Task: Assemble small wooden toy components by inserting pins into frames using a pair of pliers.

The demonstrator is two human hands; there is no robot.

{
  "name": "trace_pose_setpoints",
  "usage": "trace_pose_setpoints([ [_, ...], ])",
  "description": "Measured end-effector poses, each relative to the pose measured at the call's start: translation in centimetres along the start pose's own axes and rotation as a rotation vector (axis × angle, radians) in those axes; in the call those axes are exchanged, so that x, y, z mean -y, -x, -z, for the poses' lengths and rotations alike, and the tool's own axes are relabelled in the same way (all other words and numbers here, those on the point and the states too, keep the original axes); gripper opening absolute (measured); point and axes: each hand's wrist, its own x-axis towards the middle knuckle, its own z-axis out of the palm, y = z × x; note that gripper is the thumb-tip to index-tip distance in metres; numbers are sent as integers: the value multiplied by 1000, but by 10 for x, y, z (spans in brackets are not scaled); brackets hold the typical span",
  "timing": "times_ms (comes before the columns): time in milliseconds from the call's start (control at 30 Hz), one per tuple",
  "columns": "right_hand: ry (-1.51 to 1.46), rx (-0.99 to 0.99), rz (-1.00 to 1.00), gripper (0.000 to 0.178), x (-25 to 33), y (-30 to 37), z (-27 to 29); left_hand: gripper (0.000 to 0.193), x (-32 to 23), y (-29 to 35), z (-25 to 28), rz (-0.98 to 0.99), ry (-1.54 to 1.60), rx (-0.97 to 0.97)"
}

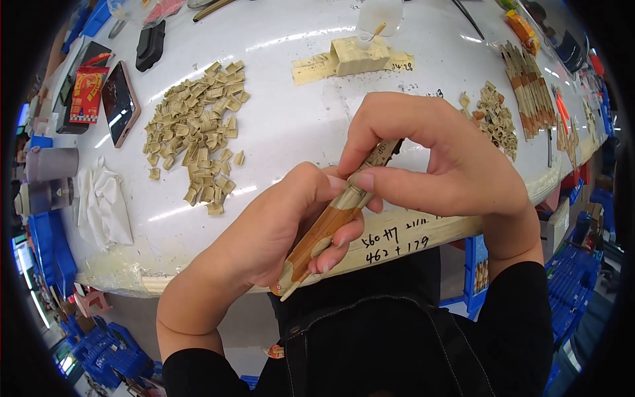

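Note:
A long, narrow piece in tan and wood-brown, dark at its far tip, lies slanted in front of me above the table's near edge. My left hand is wrapped round its lower part, the thumb pressing near its upper section. At the upper end my right hand pinches the same piece between thumb and forefinger. Whether a small part sits between those fingertips is hidden. Left of my hands is a heap of small curved tan pieces. A smaller heap of tan bits lies beyond my right hand.
A tan block-shaped stand is taped down at the far middle. Several similar long brown-and-tan pieces lie far right. At left are a phone, a red packet, a black case and a white cloth.

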Motion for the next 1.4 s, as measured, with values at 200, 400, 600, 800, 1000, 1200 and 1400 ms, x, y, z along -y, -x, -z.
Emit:
trace_pose_setpoints([
  [200,5,-22,-68,7,-1,1,-2,34,1,-3,0,35,75,-6],
  [400,-6,-28,-123,5,-1,-1,-6,35,3,-4,5,43,157,45],
  [600,-83,-39,-202,4,1,-2,-8,32,2,-5,4,45,189,11],
  [800,-72,-33,-219,4,3,0,-7,38,3,-4,3,64,141,47],
  [1000,-22,-39,-121,4,2,1,5,42,2,-3,6,54,203,139],
  [1200,-36,44,-126,5,0,1,5,42,3,-5,7,57,240,153],
  [1400,-56,29,-122,5,-2,0,1,42,4,-4,7,42,231,137],
])
